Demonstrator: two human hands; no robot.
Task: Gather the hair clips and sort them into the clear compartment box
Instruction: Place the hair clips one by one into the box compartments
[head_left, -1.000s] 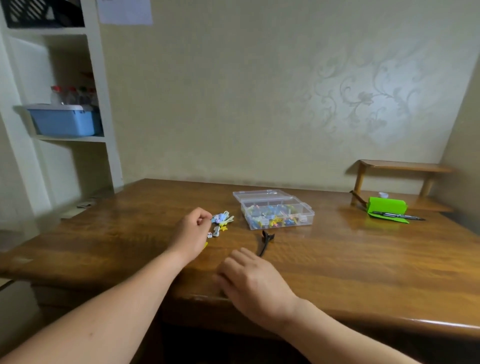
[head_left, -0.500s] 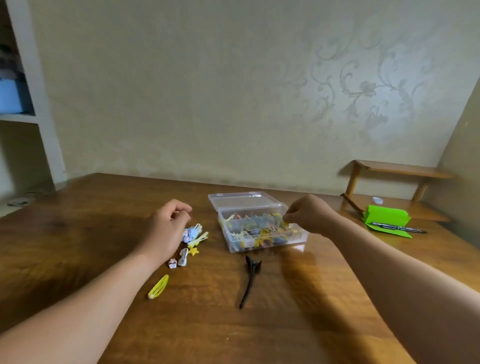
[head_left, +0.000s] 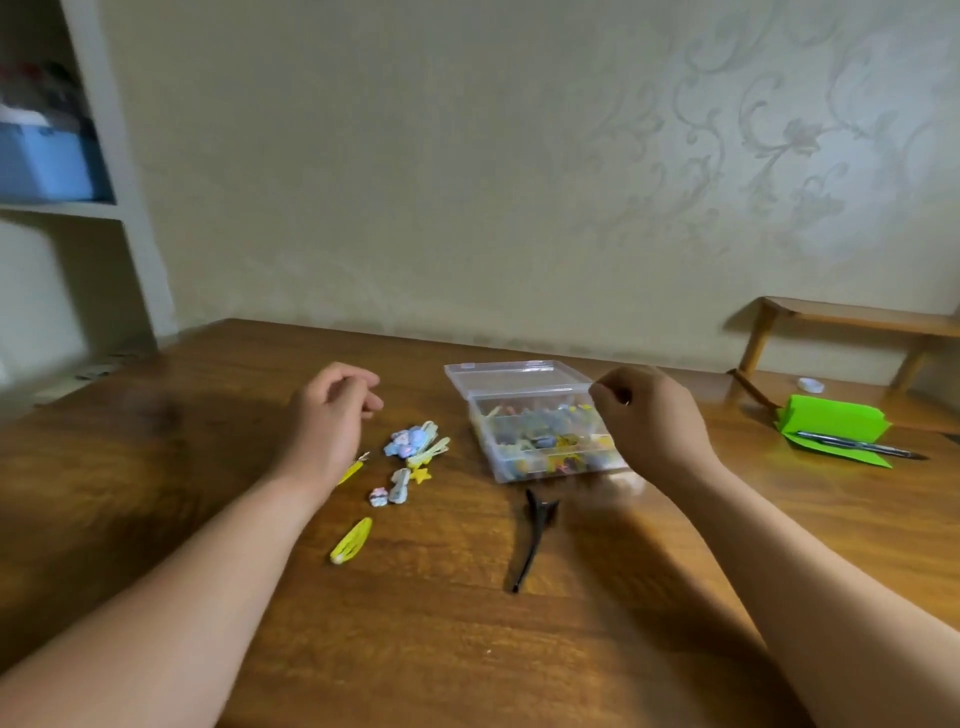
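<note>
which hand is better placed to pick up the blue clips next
Left. The left hand hovers right beside the blue clips, apparently empty; the right hand is curled over the clear compartment box, farther away.

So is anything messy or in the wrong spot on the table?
Yes, some clips lie loose outside the clear box: a pastel pile left of it, a yellow clip nearer you, and a long black clip in front of it. Nothing looks broken.
</note>
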